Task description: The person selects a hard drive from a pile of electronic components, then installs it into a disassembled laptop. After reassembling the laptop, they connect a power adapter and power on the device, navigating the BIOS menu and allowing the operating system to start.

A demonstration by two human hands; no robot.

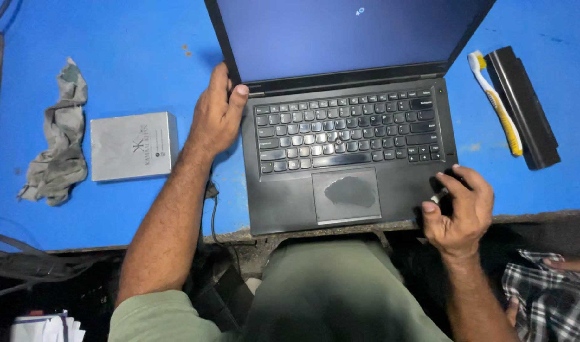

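Head view: the left hand (215,117) grips the black laptop (350,155) at its left hinge corner, thumb on the deck. The laptop sits open on the blue table (144,38). The right hand (460,212) pinches a small pale object, too small to tell, at the laptop's front right corner. A toothbrush (496,101) lies beside a black battery (524,107); a grey box (133,147) and rag (58,139) lie left.

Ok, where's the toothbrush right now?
In the head view, the yellow and white toothbrush lies on the blue table to the right of the open laptop, right beside a long black battery pack.
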